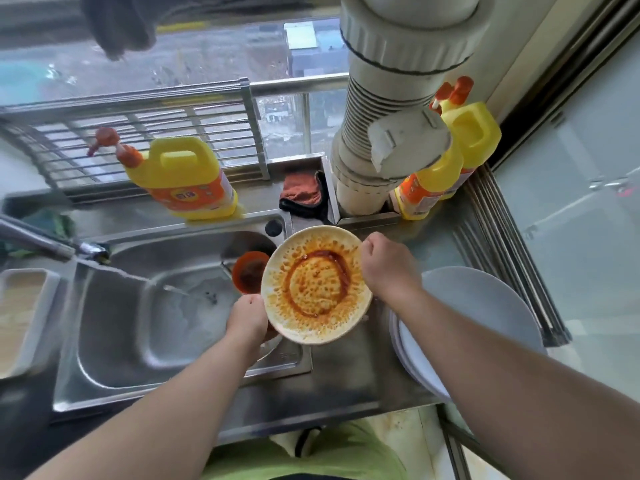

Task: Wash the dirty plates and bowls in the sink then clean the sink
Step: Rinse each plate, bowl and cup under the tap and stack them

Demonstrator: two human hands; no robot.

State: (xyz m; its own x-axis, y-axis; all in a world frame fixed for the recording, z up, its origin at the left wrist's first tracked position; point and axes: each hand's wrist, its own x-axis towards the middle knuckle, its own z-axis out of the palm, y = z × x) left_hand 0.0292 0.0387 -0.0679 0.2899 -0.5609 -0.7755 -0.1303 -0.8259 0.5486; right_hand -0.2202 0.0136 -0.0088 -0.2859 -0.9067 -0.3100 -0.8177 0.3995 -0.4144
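Note:
A round plate [316, 285] smeared with orange-red sauce is held tilted above the right edge of the steel sink [114, 327]. My left hand [246, 317] grips its lower left rim. My right hand [387, 268] grips its upper right rim. Behind the plate, a small orange bowl [247, 271] with dark residue sits at the sink's right side. Water lies in the sink basin. A stack of white plates [474, 306] rests on the counter to the right.
A tap [45, 242] reaches in from the left. A yellow detergent jug [183, 178] stands behind the sink, two more yellow bottles [446, 168] by a large white pipe [388, 98]. An orange-black cloth [304, 194] lies at the back. A metal rack [138, 133] lines the window.

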